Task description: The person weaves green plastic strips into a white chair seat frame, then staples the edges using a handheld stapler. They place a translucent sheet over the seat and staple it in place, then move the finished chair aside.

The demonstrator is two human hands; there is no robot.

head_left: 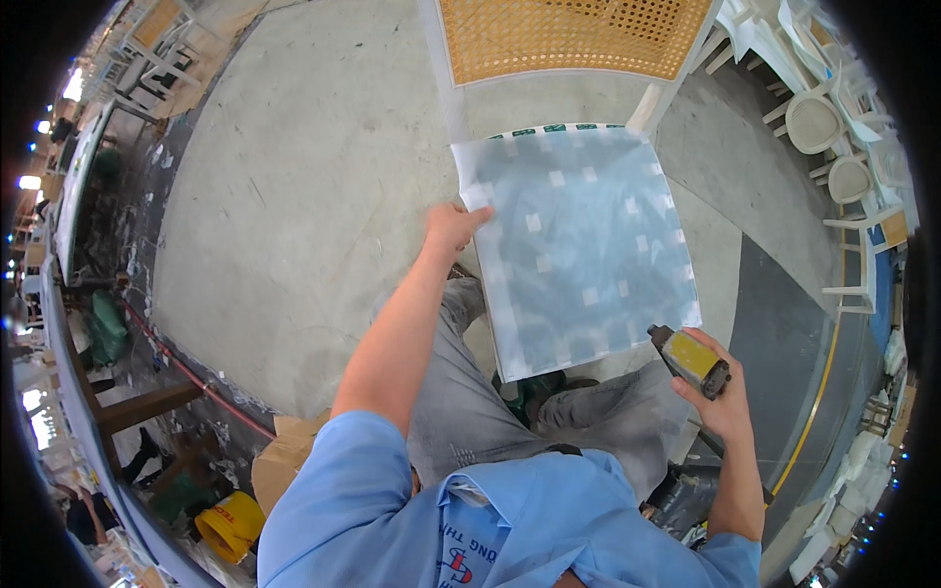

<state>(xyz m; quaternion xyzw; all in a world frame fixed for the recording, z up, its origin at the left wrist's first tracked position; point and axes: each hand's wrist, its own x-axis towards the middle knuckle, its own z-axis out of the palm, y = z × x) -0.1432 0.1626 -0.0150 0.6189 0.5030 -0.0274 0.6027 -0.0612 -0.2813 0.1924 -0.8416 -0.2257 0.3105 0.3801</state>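
A chair with a woven cane backrest (pixel 578 44) stands before me, its seat toward me. Over the seat lies a thin translucent sheet (pixel 588 235), bluish, with small pale squares showing on it. My left hand (pixel 455 225) is at the sheet's left edge, thumb on top and fingers curled around the rim, pinching it. My right hand (pixel 725 387) grips a yellow and black staple gun (pixel 694 361) near the seat's front right corner. The tool's dark nose points toward the sheet but looks apart from it.
Several pale chair frames (pixel 814 122) stand at the far right. A long workbench (pixel 83 196) runs along the left side. A red hose (pixel 196 377) lies on the floor there, with a yellow bucket (pixel 233 524) and a cardboard box (pixel 284 456) nearer me.
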